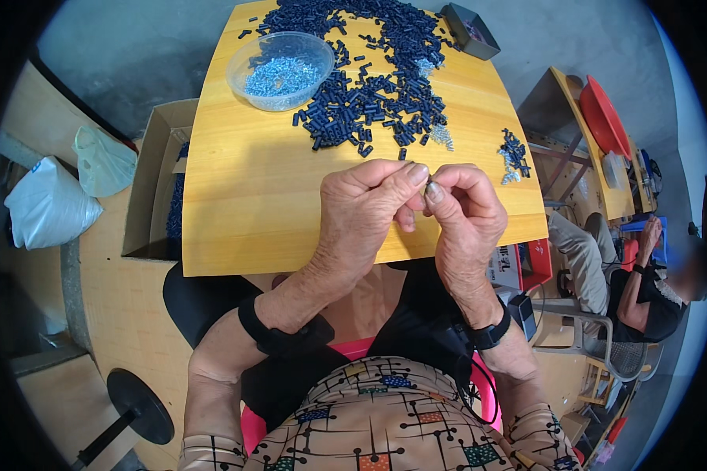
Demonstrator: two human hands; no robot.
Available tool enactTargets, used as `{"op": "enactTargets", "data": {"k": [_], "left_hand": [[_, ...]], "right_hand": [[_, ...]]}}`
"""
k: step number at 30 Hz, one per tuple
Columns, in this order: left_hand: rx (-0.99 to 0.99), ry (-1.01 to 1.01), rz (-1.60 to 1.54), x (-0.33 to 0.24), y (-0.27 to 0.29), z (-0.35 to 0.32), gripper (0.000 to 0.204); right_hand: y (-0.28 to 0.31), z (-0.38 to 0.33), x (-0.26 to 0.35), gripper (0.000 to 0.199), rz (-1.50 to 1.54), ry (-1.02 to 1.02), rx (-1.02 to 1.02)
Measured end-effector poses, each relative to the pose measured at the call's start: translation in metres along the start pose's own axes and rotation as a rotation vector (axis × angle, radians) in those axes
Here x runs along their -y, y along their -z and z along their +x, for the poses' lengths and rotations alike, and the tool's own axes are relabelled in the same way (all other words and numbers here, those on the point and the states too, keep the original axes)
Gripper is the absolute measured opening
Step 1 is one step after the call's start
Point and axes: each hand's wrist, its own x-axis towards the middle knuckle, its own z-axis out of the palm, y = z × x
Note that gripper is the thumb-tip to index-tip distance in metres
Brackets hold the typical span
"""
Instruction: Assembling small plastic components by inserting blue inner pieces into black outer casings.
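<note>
Both hands (416, 208) pinched together on a tiny part above yellow table (243, 180) near grey floor (133, 47).

A tiny dark part (429, 186) sits just right of the frame's center, pinched between the fingertips of both hands. It is mostly hidden, so its shape cannot be told.
</note>
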Motion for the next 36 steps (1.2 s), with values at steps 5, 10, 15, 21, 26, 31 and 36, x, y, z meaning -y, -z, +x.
{"op": "enactTargets", "data": {"k": [5,10,15,21,26,31,36], "left_hand": [[-0.012,-0.028,0.003,0.001,0.000,0.000,0.014],[-0.021,0.033,0.018,-0.001,0.001,0.001,0.016],[0.004,0.092,-0.031,-0.001,0.002,0.000,0.019],[0.029,0.164,-0.115,0.000,0.004,0.002,0.021],[0.054,0.190,-0.104,-0.002,0.005,0.003,0.023],[0.159,0.230,-0.008,-0.005,0.001,-0.002,0.022],[0.229,0.243,-0.013,-0.011,-0.004,-0.007,0.018]], "right_hand": [[-0.007,-0.002,0.006,0.007,0.135,-0.087,-0.029],[0.003,0.000,-0.004,0.010,0.069,-0.022,-0.001],[0.005,0.001,-0.004,0.012,0.041,-0.014,0.023],[0.003,0.002,-0.004,0.027,0.227,-0.154,0.023],[0.010,0.013,-0.007,0.049,0.272,-0.107,0.290],[0.017,0.025,0.017,0.056,0.371,-0.315,0.564],[0.023,0.020,0.011,0.051,0.498,-0.322,0.595]]}}
